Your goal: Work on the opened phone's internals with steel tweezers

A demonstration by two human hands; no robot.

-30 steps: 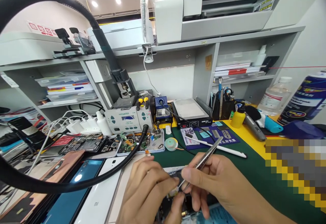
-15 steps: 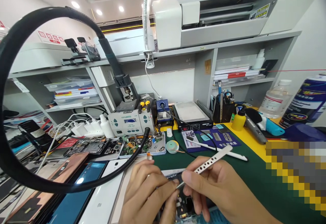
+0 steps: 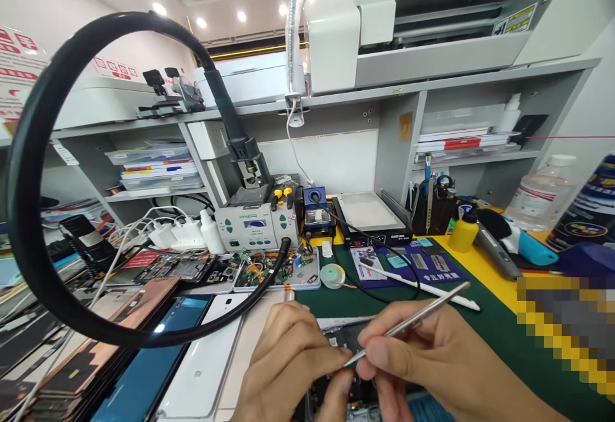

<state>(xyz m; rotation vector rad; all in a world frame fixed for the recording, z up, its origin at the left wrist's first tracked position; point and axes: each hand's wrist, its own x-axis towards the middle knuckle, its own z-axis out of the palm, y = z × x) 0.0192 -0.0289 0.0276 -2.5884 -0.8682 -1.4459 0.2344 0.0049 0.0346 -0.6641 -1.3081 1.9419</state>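
Note:
An opened phone (image 3: 354, 337) with its inner boards and screws bare lies below my hands, largely hidden by them. My right hand (image 3: 408, 358) grips metal tweezers (image 3: 423, 313) between thumb and fingers, turned edge-on. The tweezers' tip points down left and meets the fingertips of my left hand (image 3: 293, 361). That hand arches over the phone's left side, index finger and thumb drawn close together at the tip. Whatever sits between them, if anything, is too small or covered to make out. A ribbed blue surface (image 3: 430, 407) shows under my right hand.
Phone back covers, one white (image 3: 202, 361) and one blue (image 3: 144, 358), lie at left. Above them arches a thick black hose (image 3: 29, 217). Behind are a parts tray (image 3: 307, 275), a grey rework station (image 3: 252, 230) and a white stick (image 3: 442, 292). A yellow bottle (image 3: 464, 233) stands right.
The tweezers have rolled in my right hand, from their holed flat side to a thin edge. The camera view has shifted left, so the scene sits further right.

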